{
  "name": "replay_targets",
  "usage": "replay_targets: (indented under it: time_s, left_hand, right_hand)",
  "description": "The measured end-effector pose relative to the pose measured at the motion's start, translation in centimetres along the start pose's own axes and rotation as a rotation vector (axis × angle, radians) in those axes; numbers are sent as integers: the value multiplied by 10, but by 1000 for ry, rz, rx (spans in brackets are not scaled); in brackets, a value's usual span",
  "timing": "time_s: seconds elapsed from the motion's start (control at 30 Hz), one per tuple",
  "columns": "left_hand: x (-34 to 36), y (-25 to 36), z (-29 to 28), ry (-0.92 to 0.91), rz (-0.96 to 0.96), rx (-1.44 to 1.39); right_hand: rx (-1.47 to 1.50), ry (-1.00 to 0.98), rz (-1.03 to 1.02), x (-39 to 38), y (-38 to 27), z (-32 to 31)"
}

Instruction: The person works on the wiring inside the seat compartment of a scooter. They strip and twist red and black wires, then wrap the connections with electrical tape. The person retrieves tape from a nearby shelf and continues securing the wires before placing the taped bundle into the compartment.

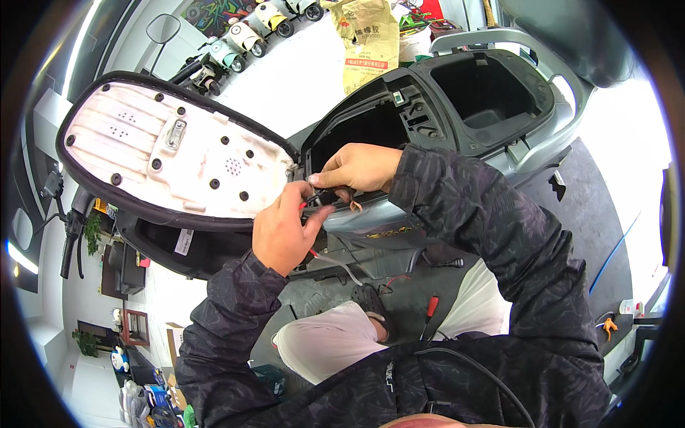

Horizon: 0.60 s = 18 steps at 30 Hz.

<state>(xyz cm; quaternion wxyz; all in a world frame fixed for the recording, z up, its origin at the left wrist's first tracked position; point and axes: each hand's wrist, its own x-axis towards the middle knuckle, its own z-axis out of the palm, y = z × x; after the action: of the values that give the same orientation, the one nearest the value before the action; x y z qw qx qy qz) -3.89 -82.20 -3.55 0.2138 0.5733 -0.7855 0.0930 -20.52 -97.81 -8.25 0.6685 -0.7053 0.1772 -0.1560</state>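
Note:
Both my hands meet over the side edge of a grey scooter body [382,217], just below the hinge of its raised seat [193,153]. My left hand [280,232] is closed, its thumb and fingers around thin dark wires [325,197]; a bit of red shows by its fingertips. From above, my right hand [365,168] pinches at the same wires, its fingers bent and partly hidden. A small copper-coloured end [355,206] sticks out below the right fingers. A thin grey and red lead [337,262] runs down from beneath the left hand.
The open black storage compartment [367,135] lies beyond my hands, with a second bin [489,89] to its right. A red-handled screwdriver [431,311] is between my legs. A yellow paper sack [367,46] stands behind the scooter; parked scooters [246,39] line the far left.

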Motion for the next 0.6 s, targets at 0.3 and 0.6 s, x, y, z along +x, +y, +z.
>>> replay_targets:
  time_s: [0.3,0.6]
  left_hand:
    - [5,1,0,-80,-179,-248]
    - [1,-29,6,-163,-271,-422]
  right_hand:
    - [36,18,-70,-2,1,2]
    - [269,-12,-152,-6,8,4]
